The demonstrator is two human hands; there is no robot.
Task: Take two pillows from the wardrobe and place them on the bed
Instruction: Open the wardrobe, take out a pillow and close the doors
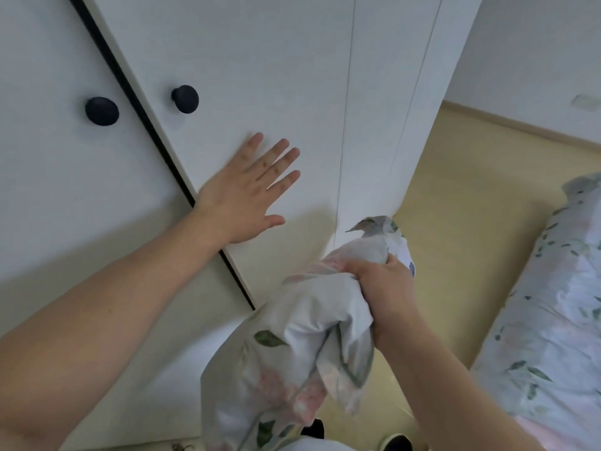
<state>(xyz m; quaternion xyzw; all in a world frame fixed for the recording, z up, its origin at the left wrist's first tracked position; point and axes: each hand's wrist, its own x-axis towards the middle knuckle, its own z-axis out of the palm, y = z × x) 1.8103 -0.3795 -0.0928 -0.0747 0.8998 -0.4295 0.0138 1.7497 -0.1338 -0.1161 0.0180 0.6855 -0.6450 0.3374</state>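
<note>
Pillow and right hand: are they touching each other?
Touching. In the head view the right hand is curled tightly round the bunched cloth of the pillow, with no gap between them.

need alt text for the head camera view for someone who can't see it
A person's right hand grips a floral pillow by its bunched corner while the left hand lies flat against a white wardrobe door. At right lies floral bedding.

A white wardrobe (260, 76) fills the upper left and centre of the frame, with two round black knobs (101, 111) either side of a dark gap (149, 125) between its doors. To the right lies a pale yellow floor (471, 196). At upper right a white wall (536, 43) meets it above tan skirting (520, 123). The light is soft and even.
</note>
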